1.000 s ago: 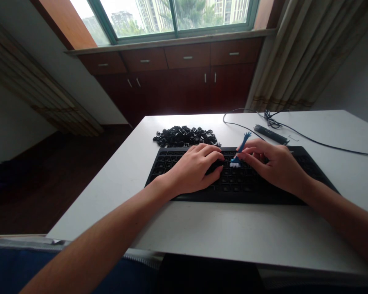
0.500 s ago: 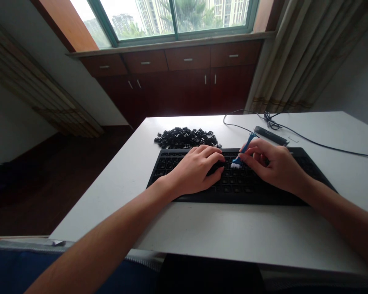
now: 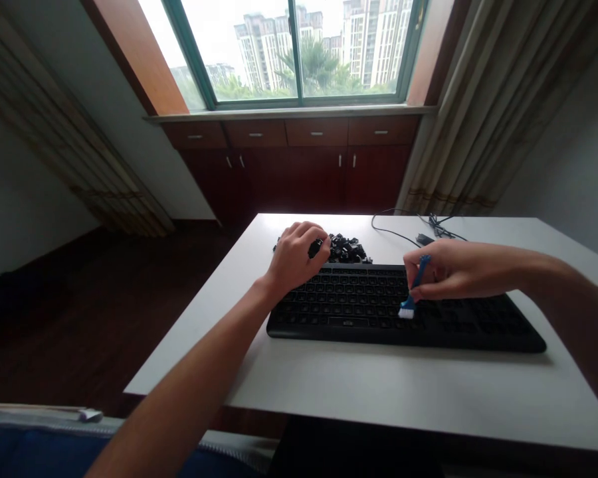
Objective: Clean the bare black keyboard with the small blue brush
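Note:
A black keyboard [image 3: 361, 300] with its keycaps off lies on the white table. My right hand [image 3: 436, 272] pinches a small blue brush [image 3: 418, 275], held tilted with its white bristles down on the key sockets right of the middle. At the keyboard's back left, my left hand [image 3: 299, 252] is over the pile of loose black keycaps [image 3: 347, 249]. Its fingers are curved with the thumb apart, and I see nothing held between them. The hand hides part of the pile and the keyboard's back left corner.
A black cable [image 3: 441, 229] lies tangled at the table's back right. The end of a dark strip [image 3: 423, 239] shows behind my right hand. The white table [image 3: 379, 378] has its front edge close to me. Beyond stand brown cabinets [image 3: 299, 169] under a window.
My left hand has moved from the keyboard's middle back and left to the keycap pile. My right hand has turned and brought the brush nearer the keyboard's front. The view has tilted up.

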Action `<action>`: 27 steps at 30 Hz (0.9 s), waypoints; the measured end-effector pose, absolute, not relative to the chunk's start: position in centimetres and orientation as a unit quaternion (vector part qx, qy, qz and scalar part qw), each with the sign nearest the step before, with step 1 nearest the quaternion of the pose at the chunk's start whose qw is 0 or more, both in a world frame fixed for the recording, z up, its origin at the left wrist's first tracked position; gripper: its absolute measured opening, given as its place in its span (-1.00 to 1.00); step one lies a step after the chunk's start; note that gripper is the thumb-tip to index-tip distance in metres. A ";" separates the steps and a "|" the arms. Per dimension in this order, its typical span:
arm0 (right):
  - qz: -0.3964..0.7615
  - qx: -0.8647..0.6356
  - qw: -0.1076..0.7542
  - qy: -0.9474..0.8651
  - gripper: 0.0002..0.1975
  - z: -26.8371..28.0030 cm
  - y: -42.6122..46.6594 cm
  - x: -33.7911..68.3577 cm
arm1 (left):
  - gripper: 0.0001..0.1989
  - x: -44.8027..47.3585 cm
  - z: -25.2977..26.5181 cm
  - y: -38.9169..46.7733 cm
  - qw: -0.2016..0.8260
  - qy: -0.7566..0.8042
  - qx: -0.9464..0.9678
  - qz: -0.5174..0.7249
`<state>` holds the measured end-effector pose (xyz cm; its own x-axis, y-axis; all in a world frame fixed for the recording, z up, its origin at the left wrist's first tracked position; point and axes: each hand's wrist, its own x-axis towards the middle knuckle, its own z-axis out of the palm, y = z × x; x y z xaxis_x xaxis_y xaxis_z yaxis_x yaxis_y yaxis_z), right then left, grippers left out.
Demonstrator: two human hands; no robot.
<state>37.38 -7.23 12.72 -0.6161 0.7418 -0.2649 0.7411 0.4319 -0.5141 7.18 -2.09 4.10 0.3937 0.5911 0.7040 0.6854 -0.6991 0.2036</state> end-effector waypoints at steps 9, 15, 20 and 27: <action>0.370 -0.429 0.035 -0.823 -0.72 12.8 -6.4 35.2 | -0.81 1.1 2.2 -1.2 0.082 -0.378 -0.852 -0.352; 0.226 -0.528 0.045 -0.817 -0.70 11.6 -3.5 34.3 | -0.79 0.8 2.2 -1.4 0.064 -0.373 -0.846 -0.376; 0.188 -0.539 0.055 -0.819 -0.70 16.5 -2.1 32.4 | -0.75 1.0 1.9 -1.2 0.051 -0.376 -0.856 -0.351; 0.210 -0.524 -0.030 -0.825 -0.78 17.2 -1.9 28.4 | -0.77 1.7 1.8 -1.1 0.011 -0.382 -0.860 -0.338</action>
<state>28.39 -1.91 17.17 -0.4487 0.8520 -0.2699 0.8773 0.3625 -0.3144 1.74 -1.08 1.84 0.4791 0.6496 0.5903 0.6648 -0.7077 0.2392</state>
